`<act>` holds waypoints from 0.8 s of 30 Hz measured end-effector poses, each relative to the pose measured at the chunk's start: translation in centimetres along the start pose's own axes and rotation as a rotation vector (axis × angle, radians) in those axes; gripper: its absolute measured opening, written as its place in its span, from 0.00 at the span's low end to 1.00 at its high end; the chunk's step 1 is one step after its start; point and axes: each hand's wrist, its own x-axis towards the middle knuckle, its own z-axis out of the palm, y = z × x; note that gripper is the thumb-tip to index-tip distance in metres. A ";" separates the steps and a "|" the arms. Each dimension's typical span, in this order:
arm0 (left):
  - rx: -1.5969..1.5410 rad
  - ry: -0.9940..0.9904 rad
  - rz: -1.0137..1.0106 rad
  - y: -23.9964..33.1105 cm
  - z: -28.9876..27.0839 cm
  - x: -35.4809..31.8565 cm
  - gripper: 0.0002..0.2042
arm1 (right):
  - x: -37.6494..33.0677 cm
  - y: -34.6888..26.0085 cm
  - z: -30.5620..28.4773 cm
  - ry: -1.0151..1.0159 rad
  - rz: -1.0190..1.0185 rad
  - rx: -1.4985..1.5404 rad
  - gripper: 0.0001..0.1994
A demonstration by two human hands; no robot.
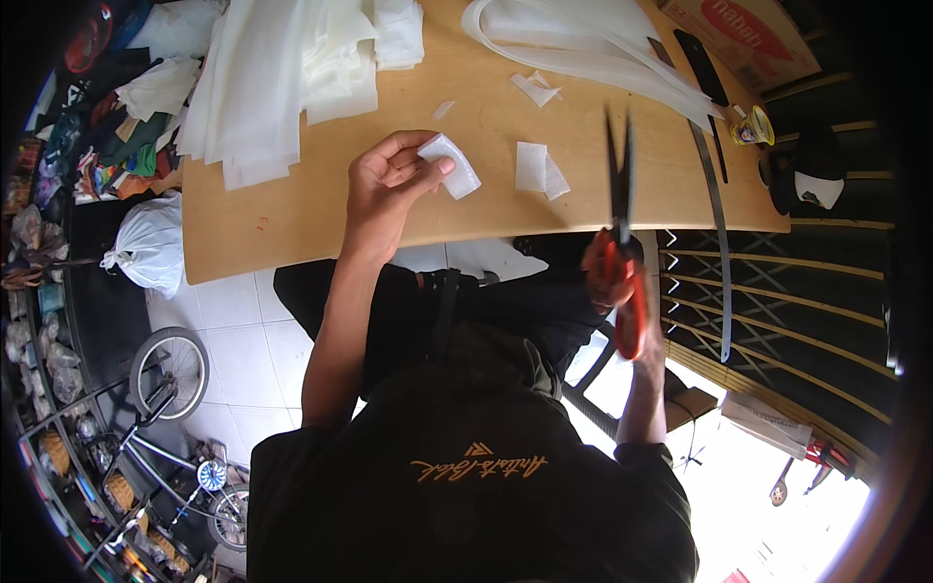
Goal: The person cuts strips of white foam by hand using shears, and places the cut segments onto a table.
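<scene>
Over the table's near edge, my left hand (391, 175) pinches a small folded piece of white translucent sheet (457, 175) between thumb and fingers. My right hand (607, 282), slightly blurred, grips scissors (621, 194) by their red-orange handles, beyond the edge of the table. Their dark blades point away from me and stand a little apart, touching nothing. Between the hands, a small cut white piece (532, 167) rests on the wood. Farther back lie a crumpled white scrap (535, 89) and a tiny sliver (444, 110).
White sheet strips (262, 87) pile up on the wooden table (292, 219) at the far left. A curved white bundle (544, 39) lies at the back. To the right are a metal ruler (714, 194) overhanging the edge, a yellow cup (752, 127) and a cardboard box (743, 44).
</scene>
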 end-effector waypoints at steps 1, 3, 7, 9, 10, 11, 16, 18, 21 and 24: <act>-0.019 0.010 -0.003 0.2 -0.2 -0.4 0.18 | -0.6 0.7 1.5 -0.090 -0.048 0.064 0.46; -0.053 0.017 -0.003 0.6 -0.1 -1.0 0.17 | -1.2 1.9 3.3 -0.254 0.008 0.198 0.51; -0.148 -0.003 -0.008 1.0 0.4 -1.8 0.18 | -2.2 0.9 4.6 -0.448 0.103 0.302 0.51; -0.217 -0.046 -0.006 1.4 0.6 -2.0 0.19 | -2.8 -0.4 4.9 -0.480 0.134 0.402 0.48; -0.243 -0.046 -0.014 1.5 0.5 -2.1 0.19 | -3.0 -1.0 5.1 -0.478 0.132 0.454 0.47; -0.269 -0.050 -0.021 1.6 0.4 -2.1 0.20 | -3.2 -0.9 5.0 -0.502 0.121 0.503 0.45; -0.367 -0.078 -0.037 1.3 -0.1 -2.0 0.20 | -4.4 0.1 4.5 -0.629 0.143 0.679 0.42; -0.364 -0.093 -0.034 1.1 -0.2 -2.0 0.20 | -4.7 -0.1 4.4 -0.608 0.186 0.678 0.41; -0.350 -0.062 -0.045 1.1 0.2 -2.2 0.21 | -4.2 -0.6 4.5 -0.565 0.185 0.607 0.37; -0.322 -0.124 -0.098 1.5 0.2 -2.3 0.20 | -3.6 -1.1 4.6 -0.533 0.118 0.526 0.34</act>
